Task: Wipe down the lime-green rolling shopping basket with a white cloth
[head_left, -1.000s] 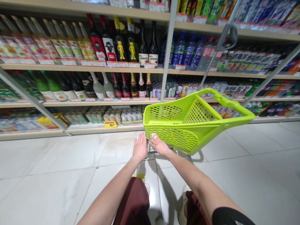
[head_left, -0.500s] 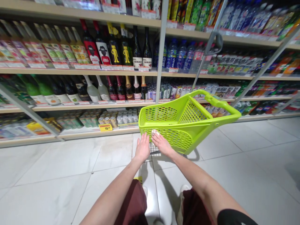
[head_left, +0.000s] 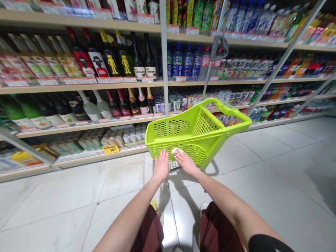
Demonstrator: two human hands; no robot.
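Note:
A lime-green shopping cart (head_left: 183,140) with a perforated basket stands in front of me, its handle toward the right. My left hand (head_left: 161,167) is stretched out at the lower left part of the basket's near side, fingers straight and holding nothing; whether it touches the plastic I cannot tell. Beside it, my right hand (head_left: 187,163) has a crumpled white wipe (head_left: 177,151) under its fingers, against the perforated side. Its exact material, cloth or tissue, is unclear. The palm side of both hands is hidden.
Behind the cart run shelves (head_left: 86,126) of wine bottles, cans and soft drinks. A yellow price tag (head_left: 110,149) hangs at the bottom shelf. Slanted metal posts (head_left: 26,148) cross the shelf front. White floor tiles (head_left: 60,206) lie below, with my legs under my arms.
The view has shifted, so shelves and cart appear further left. My right hand with the white wipe has moved slightly right along the basket's side. The left hand stays near the basket's side.

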